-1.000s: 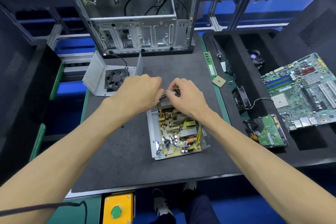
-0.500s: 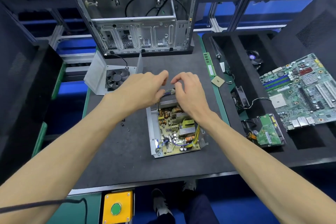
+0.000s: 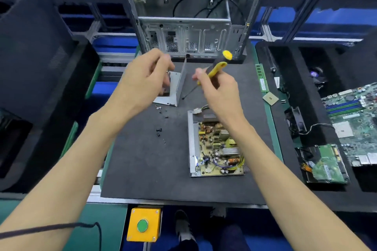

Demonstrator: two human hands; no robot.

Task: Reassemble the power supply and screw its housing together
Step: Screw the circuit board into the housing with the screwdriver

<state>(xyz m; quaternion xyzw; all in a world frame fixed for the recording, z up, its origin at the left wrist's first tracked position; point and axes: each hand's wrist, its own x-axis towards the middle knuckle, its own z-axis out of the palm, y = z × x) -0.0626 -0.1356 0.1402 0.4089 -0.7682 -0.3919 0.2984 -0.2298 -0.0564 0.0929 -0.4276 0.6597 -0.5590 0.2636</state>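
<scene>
The open power supply base [image 3: 191, 144] lies on the black mat with its circuit board [image 3: 220, 149] exposed. Its grey cover with the fan [image 3: 173, 89] stands behind and to the left. My right hand [image 3: 220, 91] grips a yellow-and-black screwdriver [image 3: 219, 65], held above the mat with the tip pointing down-left toward the cover. Over the cover hovers my left hand [image 3: 146, 79], its fingers curled; it is blurred, and whether it holds anything is unclear. Several small black screws [image 3: 160, 130] lie loose on the mat, left of the base.
An empty computer case [image 3: 189, 16] stands upright at the back of the mat [image 3: 142, 159]. On the right are a RAM stick [image 3: 263, 80], a CPU [image 3: 270, 98], a motherboard [image 3: 355, 116] and a hard drive [image 3: 324, 165]. A yellow button box [image 3: 143, 224] sits at the front edge.
Both hands have lifted off the power supply and moved back-left. My right hand now holds a screwdriver, and the view has shifted right, uncovering the loose screws.
</scene>
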